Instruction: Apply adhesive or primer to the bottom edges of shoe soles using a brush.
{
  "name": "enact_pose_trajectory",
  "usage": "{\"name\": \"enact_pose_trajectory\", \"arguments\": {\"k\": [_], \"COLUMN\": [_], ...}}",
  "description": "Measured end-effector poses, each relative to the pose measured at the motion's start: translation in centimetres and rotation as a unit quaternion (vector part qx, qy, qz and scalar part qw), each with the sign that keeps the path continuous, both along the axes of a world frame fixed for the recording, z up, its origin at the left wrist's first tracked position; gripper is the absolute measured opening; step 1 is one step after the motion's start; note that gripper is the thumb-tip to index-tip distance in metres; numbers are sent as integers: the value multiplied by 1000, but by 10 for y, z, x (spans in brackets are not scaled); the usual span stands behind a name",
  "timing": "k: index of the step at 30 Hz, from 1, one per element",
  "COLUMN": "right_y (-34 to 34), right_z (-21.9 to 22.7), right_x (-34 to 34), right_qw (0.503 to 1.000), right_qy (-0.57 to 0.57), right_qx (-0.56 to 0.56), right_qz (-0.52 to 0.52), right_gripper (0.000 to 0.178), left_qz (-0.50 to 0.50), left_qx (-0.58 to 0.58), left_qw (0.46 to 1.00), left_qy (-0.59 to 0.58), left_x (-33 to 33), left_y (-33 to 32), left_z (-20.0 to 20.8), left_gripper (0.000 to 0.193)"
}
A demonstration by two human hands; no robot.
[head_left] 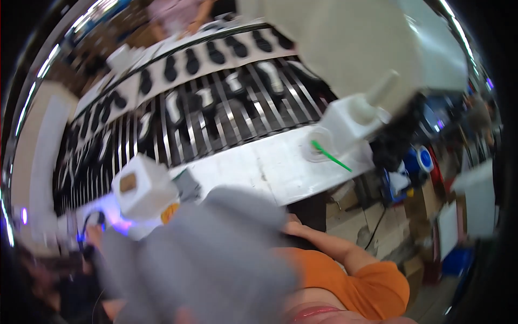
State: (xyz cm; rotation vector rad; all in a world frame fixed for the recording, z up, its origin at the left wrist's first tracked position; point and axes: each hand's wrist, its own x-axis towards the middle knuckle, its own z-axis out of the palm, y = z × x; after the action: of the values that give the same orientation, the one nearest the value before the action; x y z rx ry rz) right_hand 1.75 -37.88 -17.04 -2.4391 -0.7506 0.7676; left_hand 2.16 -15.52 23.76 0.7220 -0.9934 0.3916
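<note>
Blurred grey gloved hand [205, 264] raised close to the camera above a steel bench [270, 167]

The glove fills the lower middle of the view, smeared by motion — which hand it is, and whether its fingers are apart, together or gripping, I cannot tell. Nearest to it stands 1 white box-shaped device [144, 189] with a small brown window, at the bench's near edge, likely kept within easy reach. Beyond, dark and white shoe soles [189, 102] lie spaced out in rows on a slatted conveyor [237, 116] — probably so each stays separate. A green stick [330, 156] rests by a clear cup [315, 144].
</note>
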Motion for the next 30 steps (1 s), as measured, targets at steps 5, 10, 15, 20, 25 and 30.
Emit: {"name": "enact_pose_trajectory", "arguments": {"k": [5,10,15,20,25,30], "right_y": [4,2,5,6,6,5], "right_z": [-8,-15,-12,-9,-11,-12], "right_x": [2,4,4,6,7,6], "right_qw": [997,999,999,1000,1000,1000], "right_qy": [-28,-34,-32,-16,11,14], "right_qx": [-48,3,0,3,-23,1], "right_qz": [49,32,12,11,-5,-23], "right_gripper": [27,24,19,19,21,18], "left_qz": [-21,9,42,69,101,149], "left_qx": [24,43,63,78,91,99], "left_qw": [999,998,995,989,982,969], "left_qy": [18,39,69,104,133,171], "left_x": [-11,-30,-39,-45,-56,-71], "left_y": [1,9,17,22,28,35], "left_z": [8,3,2,2,1,2], "left_gripper": [67,63,58,54,49,45]}}
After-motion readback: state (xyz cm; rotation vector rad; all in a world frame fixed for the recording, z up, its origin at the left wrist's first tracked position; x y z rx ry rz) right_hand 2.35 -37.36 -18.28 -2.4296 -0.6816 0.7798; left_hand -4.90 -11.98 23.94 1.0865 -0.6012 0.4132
